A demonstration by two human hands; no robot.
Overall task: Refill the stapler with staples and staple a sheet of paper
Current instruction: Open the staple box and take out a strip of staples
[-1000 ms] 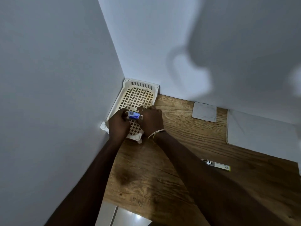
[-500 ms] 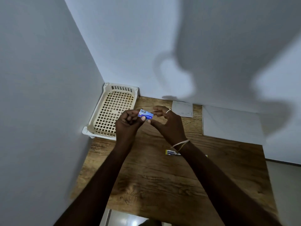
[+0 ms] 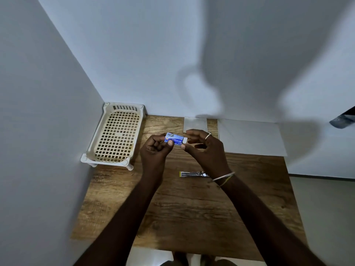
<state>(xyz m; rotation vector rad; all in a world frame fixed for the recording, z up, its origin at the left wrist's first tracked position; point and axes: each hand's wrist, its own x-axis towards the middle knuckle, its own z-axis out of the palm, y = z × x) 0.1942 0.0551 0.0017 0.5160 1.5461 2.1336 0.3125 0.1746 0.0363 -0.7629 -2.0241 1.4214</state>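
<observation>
We judged the refill step barely begun. The left hand [image 3: 155, 150] pinched the small blue cardboard box of staples [image 3: 172, 139] above the table's middle. The right hand [image 3: 205, 150] closed thumb and forefinger on the box's white inner end (glossy print, crisp corners) at its three o'clock side. Next, we reckoned, the tray had to slide out and a brittle strip be lifted. The slim metal stapler with a yellow tip [image 3: 193, 174] lay flat on the grainy wooden table [image 3: 192, 217], at six o'clock of the hands. The smooth white paper sheet [image 3: 249, 137] rested at two o'clock, the cream plastic lattice basket [image 3: 118, 134] at nine.
</observation>
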